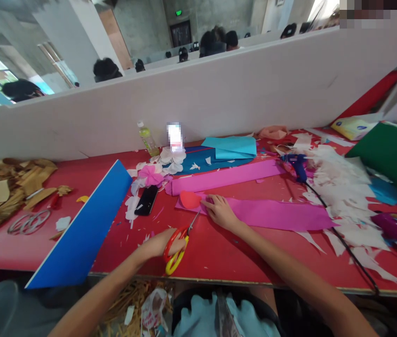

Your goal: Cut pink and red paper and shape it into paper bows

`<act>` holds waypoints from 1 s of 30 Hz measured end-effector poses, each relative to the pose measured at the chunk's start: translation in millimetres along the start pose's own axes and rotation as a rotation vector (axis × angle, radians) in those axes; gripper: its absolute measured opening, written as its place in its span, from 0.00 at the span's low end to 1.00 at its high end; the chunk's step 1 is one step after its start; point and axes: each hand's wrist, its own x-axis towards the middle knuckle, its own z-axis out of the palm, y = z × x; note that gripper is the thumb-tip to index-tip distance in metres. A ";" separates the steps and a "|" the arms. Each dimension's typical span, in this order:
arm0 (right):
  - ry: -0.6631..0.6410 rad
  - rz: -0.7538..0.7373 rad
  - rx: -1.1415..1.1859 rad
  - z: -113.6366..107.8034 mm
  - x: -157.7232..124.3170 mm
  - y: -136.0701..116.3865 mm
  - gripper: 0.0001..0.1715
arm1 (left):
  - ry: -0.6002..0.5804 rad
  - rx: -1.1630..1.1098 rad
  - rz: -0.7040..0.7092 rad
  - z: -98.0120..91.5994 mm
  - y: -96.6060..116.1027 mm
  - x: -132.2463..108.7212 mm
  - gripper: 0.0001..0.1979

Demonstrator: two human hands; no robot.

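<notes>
My left hand [175, 242] is closed on the handles of the red and yellow scissors [172, 262], whose blades point up and away toward a magenta strip. My right hand [220, 211] lies with its fingers spread on that magenta strip [275, 214], its fingertips at the edge of a round orange-red piece [189, 200]. The piece rests on the strip's left end, close to the scissor tips. A second magenta strip [226, 177] stretches behind the first one. Black phone [146, 200] and pink petals [151, 174] lie to the left.
A blue board [89, 229] leans at the left, beside brown paper scraps [12, 192]. At the right are a glue gun [297, 164] with its black cable, white scraps [342, 187] and a green board [391, 157]. A bottle [148, 140] stands by the white partition [219, 98].
</notes>
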 end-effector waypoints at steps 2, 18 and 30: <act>0.008 -0.005 -0.005 0.6 -0.1 0.5 0.21 | 0.021 0.060 0.010 2.1 1.6 2.8 0.13; 0.031 -0.004 0.005 4.8 -0.3 1.3 0.23 | 0.111 0.057 -0.016 27.4 -2.4 2.9 0.10; 0.034 0.009 0.002 3.3 -0.5 -0.1 0.23 | 0.077 0.109 -0.029 21.7 -2.0 3.1 0.11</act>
